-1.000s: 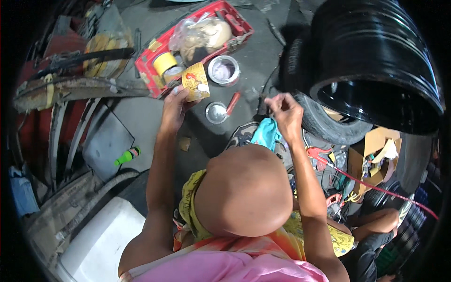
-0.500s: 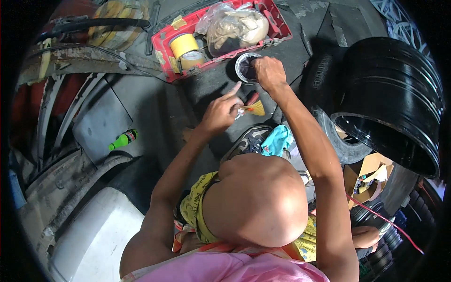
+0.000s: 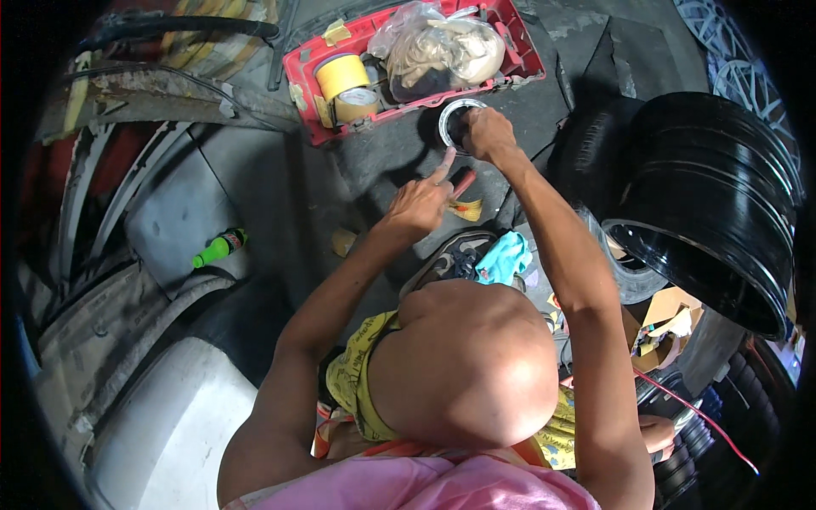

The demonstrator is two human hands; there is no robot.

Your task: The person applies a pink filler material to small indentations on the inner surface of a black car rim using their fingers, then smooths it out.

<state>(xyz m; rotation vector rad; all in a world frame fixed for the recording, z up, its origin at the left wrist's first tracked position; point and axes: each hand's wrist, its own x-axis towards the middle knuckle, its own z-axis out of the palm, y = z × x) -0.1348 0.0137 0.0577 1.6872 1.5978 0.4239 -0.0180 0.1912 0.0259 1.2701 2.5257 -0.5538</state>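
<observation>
A round open can [image 3: 450, 116] with a pale metallic rim and a dark inside stands on the dark ground, in front of the red case. My right hand [image 3: 491, 134] is bent over its right side, fingers closed and dipping into the opening; what they hold is hidden. On the near left, my left hand [image 3: 416, 206] stretches its index finger up to the can's rim while the other fingers curl under, their grip hidden. Beside that hand shows a red handle-like piece [image 3: 463, 180], and below it a yellow fan-shaped piece [image 3: 467, 209], partly covered.
The red case [image 3: 408, 110] holds yellow tape [image 3: 342, 76], brown tape [image 3: 357, 102] and a plastic bag [image 3: 450, 51]. A black wheel rim [image 3: 697, 204] and tyres crowd the right. A green bottle [image 3: 221, 246] lies left; a turquoise cloth [image 3: 505, 257] rests near my shoe [image 3: 455, 259].
My left hand has shifted right, bringing its index finger to the can's rim and covering more of the yellow piece. My right hand stays at the can. The view has shifted slightly.
</observation>
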